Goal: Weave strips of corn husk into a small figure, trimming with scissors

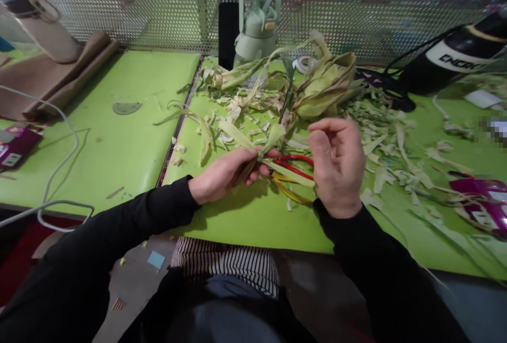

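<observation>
My left hand (225, 174) is pinched on a pale green leaf strip (277, 166) just above the green table (245, 216). My right hand (336, 166) hovers to its right with fingers curled, thumb and forefinger close together; what it grips, if anything, is hidden. Red and yellow scissor handles (293, 174) lie on the table between both hands, under the strip. Behind them sits a heap of green husk-like leaves (317, 86) with a dark stem.
Leaf scraps (388, 147) litter the table's right half. A pale green bottle (257, 20) and a dark block stand at the perforated back wall. A black bottle (451, 57) lies at right. Purple packets (481, 203) and a white cable (59, 163) flank the sides.
</observation>
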Demonstrator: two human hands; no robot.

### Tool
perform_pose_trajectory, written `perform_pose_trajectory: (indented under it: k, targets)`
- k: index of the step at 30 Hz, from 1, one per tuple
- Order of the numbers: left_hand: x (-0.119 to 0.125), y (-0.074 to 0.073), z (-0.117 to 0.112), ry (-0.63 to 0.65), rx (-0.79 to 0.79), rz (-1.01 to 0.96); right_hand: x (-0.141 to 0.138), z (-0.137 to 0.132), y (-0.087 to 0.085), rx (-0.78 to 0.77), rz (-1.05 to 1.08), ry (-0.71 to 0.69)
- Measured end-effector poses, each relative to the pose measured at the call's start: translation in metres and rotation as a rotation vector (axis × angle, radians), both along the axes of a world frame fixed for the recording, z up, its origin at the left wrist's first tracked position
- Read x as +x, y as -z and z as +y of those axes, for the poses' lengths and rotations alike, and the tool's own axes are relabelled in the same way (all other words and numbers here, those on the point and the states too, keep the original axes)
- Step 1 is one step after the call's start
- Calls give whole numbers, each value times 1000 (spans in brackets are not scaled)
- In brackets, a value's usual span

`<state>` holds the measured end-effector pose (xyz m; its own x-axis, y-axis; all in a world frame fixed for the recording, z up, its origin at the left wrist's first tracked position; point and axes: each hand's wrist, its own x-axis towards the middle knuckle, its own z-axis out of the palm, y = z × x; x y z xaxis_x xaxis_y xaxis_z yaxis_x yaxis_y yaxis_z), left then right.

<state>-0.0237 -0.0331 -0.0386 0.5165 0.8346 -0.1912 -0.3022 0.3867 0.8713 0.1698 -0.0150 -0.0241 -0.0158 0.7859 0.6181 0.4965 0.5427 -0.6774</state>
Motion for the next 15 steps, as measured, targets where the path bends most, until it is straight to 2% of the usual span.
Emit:
perform_pose_trajectory:
  k: [2,4,8,12,15]
  targets:
    - [-2,4,5,-50,-51,-87,2,-2,0,-132,-95,-93]
    - [-3,6,8,-46,-59,-120,0,-5,-2,-268,-229,-189]
    - [-6,7,8,-18,-25,-119,-3,-7,-4,-430,-349,-274]
    - [-9,2,7,8,93,-3,-2,-5,-1,-426,-429,-392]
    - [-10,-1,7,70,280,216,-3,-6,1,-368,-542,-369]
